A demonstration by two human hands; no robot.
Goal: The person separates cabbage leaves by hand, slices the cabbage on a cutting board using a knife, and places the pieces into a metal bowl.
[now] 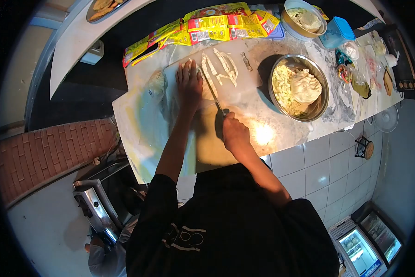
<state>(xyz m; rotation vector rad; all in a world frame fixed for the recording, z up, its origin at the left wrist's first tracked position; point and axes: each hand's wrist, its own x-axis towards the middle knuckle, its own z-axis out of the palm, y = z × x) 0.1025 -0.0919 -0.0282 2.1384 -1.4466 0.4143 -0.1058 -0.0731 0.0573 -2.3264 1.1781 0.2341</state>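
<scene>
My right hand is wrapped round the handle of a long knife, whose blade points away from me on the pale worktop. My left hand lies palm down just left of the blade, fingers stretched out; what is under the palm is hidden. Right along the blade runs a pale strip of food, and more cut strips lie beyond it. To the right stands a steel bowl holding chopped pale pieces and a rounded whitish lump.
Yellow and red sachet strips line the back edge. Behind the bowl are a tub with pale contents and a blue container. A clear plastic bag sits left of my left hand. Another person is partly visible at lower left.
</scene>
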